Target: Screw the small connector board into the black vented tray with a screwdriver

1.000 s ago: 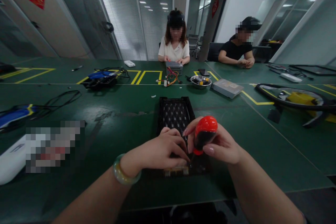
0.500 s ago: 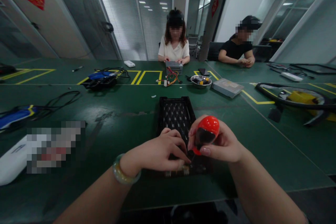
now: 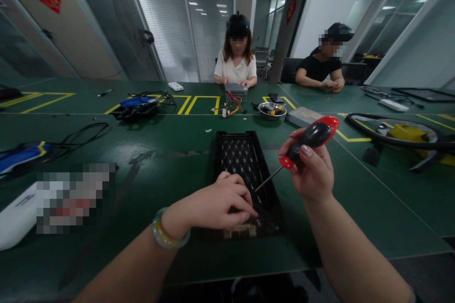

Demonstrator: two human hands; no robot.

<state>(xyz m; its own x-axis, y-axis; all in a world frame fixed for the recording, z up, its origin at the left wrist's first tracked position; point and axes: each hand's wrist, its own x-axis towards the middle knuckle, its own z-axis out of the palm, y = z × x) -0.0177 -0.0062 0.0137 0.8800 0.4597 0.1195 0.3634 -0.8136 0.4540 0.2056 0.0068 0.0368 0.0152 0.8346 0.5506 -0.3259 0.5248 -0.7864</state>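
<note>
A screwdriver [image 3: 313, 138] with a red and black handle is in my right hand [image 3: 314, 170], its fingers wrapped round the grip. Its thin shaft slants down and left, the tip hanging above a black plastic tray-like housing [image 3: 261, 149]. That housing lies lengthwise on the table in front of me, its floor patterned with rows of small bumps. Over its near end rests my left hand [image 3: 222, 201], thumb and index finger drawn together low down; whatever they may pinch is too small to make out. A brownish strip [image 3: 240, 231] shows just below that hand.
Across the green table [image 3: 170, 151], a person handles a grey metal box [image 3: 236, 91] with coloured cables. Nearby are a metal bowl [image 3: 272, 110] of small parts and a flat grey case [image 3: 304, 116]. Another person sits at right. A white device [image 3: 24, 213] lies left.
My right hand has moved up and right, lifting the screwdriver away from the housing's near end and tilting it. My left hand has barely moved.
</note>
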